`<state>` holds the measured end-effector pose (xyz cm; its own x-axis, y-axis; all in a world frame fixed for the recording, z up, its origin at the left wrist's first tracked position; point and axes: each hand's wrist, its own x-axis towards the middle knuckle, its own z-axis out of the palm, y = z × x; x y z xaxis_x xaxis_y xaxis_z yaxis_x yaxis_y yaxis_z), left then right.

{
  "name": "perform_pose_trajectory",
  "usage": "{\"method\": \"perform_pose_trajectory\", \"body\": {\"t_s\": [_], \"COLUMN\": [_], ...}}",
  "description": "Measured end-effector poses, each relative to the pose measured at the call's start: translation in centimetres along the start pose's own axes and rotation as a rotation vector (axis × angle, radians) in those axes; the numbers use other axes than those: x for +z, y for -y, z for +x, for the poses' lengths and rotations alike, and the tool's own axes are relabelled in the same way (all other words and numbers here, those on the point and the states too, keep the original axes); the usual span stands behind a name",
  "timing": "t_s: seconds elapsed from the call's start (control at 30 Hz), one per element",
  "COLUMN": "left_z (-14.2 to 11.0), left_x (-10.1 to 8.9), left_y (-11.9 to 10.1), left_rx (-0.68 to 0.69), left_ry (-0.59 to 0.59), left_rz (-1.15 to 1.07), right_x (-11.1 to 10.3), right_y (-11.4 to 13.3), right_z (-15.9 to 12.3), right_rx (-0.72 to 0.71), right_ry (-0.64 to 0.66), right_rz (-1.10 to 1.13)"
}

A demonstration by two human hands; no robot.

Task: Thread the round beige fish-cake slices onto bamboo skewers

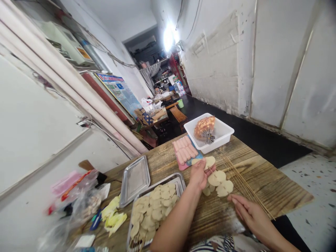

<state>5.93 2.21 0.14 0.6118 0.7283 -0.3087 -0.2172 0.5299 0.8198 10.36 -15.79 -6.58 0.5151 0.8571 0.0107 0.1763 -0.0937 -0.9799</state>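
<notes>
My left hand (198,175) is closed around pale, flat, round food slices (210,162), with more slices (217,178) hanging below its fingers towards the right. A bit of thin stick shows between these slices. Close to their lower right end, the thumb and fingers of my right hand (245,207) are pinched together; what they hold is too small to make out. Beyond the hands lie several long thin bamboo skewers (241,182). To the left, a metal tray (181,182) is heaped with skewered pale slices (153,210), partly hidden by my left forearm.
A white plastic tub (223,133) at the table's far end holds a bundle of reddish skewered food (205,127). Beside it lies a pack of pink sausages (184,149). Another metal tray (135,180), yellow-green leaves (114,217) and plastic bags (86,199) are at left.
</notes>
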Motion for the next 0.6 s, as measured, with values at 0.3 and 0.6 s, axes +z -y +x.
{"method": "perform_pose_trajectory", "body": {"t_s": [0.3,0.6], "left_z": [-0.6,-1.3], "left_x": [1.0,0.5], "left_y": [1.2,0.6], "left_rx": [0.030,-0.031], "left_ry": [0.000,0.137], "left_rz": [0.061,0.005], "right_x": [-0.5,-1.1], "right_y": [1.6,2.0], "right_z": [0.5,0.8], "right_rx": [-0.078,-0.091], "right_ry": [-0.061,-0.059], "right_rz": [-0.151,-0.182]}}
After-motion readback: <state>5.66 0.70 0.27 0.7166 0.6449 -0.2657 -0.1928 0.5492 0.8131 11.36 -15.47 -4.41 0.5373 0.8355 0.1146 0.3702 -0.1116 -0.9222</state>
